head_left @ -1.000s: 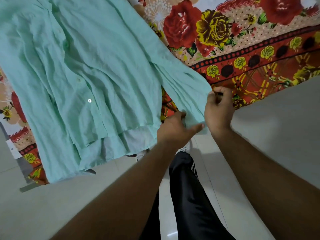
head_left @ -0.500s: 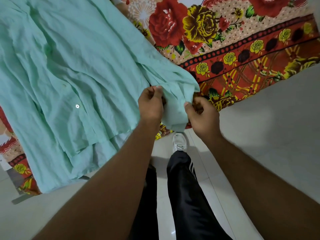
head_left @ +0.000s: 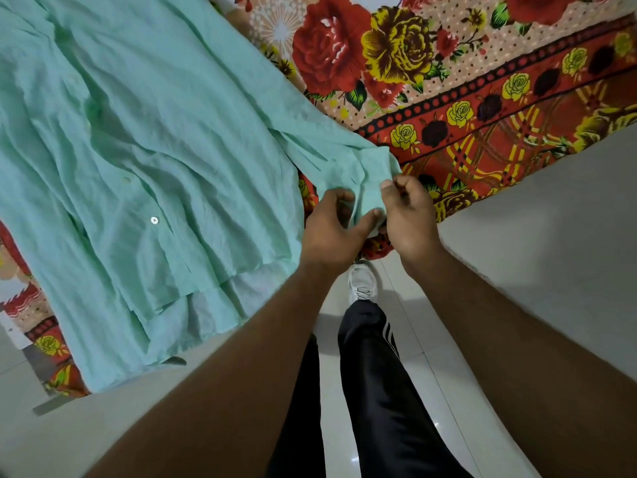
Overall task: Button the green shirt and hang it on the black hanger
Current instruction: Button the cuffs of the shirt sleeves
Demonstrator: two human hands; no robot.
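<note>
The pale green shirt (head_left: 144, 139) lies spread flat and creased (1 white button (head_left: 153, 220) showing), hem hanging off the edge.

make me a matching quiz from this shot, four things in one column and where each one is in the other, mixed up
Things:
1. small white round button
2. mint green shirt cuff
3. white laced sneaker
4. big red rose print on the bedsheet

Places:
A. on the pale tiled floor, below both hands
B. pinched between the left hand and right hand
C. top of the view, right of the shirt
D. low on the shirt's front placket

Pairs: 1-D, 2-B, 3-A, 4-C
</note>
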